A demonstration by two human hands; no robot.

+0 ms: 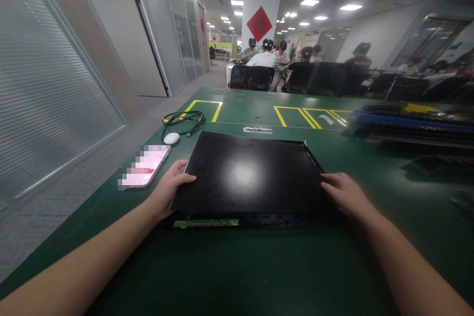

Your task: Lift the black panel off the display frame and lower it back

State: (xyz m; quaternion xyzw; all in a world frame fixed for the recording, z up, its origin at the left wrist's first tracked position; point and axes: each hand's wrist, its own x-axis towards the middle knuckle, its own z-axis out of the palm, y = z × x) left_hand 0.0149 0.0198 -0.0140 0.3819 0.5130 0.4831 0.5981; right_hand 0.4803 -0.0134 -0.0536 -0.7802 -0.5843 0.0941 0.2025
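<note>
A black flat display panel (248,173) lies on the green table (237,266) in front of me, with a narrow green circuit strip (206,223) along its near edge. My left hand (168,187) grips the panel's left edge, thumb on top and fingers under it. My right hand (342,192) holds the right edge near the front corner, fingers curled over it. The panel's glossy face reflects a ceiling light.
A phone (145,167) lies left of the panel, with a white mouse (171,138) and a black cable (183,119) behind it. Stacked dark panels (411,121) sit at the right. Yellow tape boxes (307,116) mark the far table. Several people sit at desks beyond.
</note>
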